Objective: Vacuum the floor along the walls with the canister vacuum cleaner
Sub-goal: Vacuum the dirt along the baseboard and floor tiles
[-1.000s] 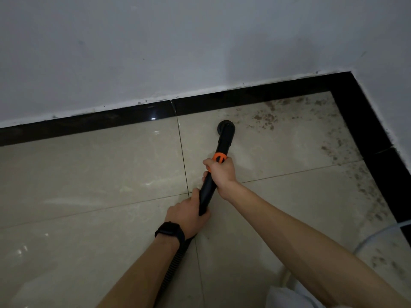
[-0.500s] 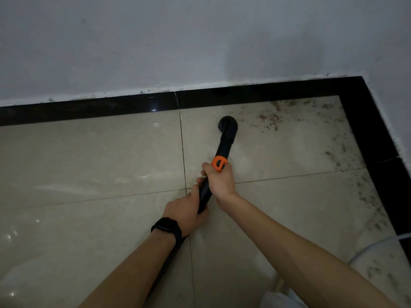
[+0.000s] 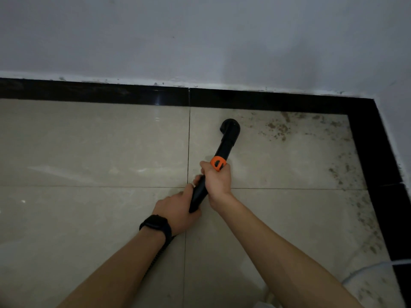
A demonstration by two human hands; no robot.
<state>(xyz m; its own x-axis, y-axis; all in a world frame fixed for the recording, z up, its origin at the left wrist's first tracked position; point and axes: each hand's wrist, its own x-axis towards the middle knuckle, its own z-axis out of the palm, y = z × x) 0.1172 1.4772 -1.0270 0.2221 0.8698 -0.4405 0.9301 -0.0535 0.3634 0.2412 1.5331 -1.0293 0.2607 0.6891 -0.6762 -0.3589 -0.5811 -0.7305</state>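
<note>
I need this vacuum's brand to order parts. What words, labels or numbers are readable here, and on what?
No text can be read.
Orange collar on the wand: dark marks, too blurred to tell if they are letters.
Watch: face dark, nothing shown.

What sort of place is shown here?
Probably the corner of an indoor room, perhaps in a home. Glossy beige floor tiles meet a black border strip under a plain white wall, and loose dirt lies near the corner. The left hand and right hand hold a vacuum tube.
</note>
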